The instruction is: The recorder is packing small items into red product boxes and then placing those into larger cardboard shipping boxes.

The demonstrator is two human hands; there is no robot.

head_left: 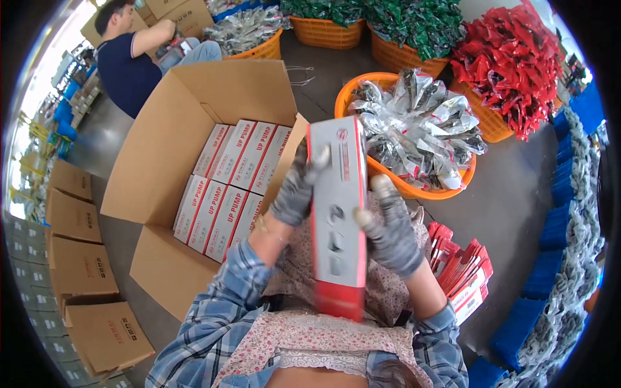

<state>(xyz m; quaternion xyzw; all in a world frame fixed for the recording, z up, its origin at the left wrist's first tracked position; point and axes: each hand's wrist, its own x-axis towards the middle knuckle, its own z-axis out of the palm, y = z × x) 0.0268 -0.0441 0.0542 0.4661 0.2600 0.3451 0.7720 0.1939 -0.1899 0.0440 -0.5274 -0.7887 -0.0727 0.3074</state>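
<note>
A long white carton with red ends [339,200] is upright before me, its lower end smeared by motion. My left hand [299,187], in a grey work glove, grips its left edge with the thumb on the front face. On the other side is my right hand [393,229], gloved too, its fingers stretched apart beside the carton. Its thumb overlaps the carton's right edge; whether it presses there I cannot tell. To my left stands a large open cardboard box [152,161], holding two rows of similar white cartons [217,210].
An orange basket [343,97] heaped with clear-bagged parts [420,126] stands ahead right. Flattened red-and-white cartons [462,271] lie at my right. Beyond are baskets of green bags [414,26] and red bags [511,61]. Another person [129,58] sits far left; brown boxes [81,265] line the left.
</note>
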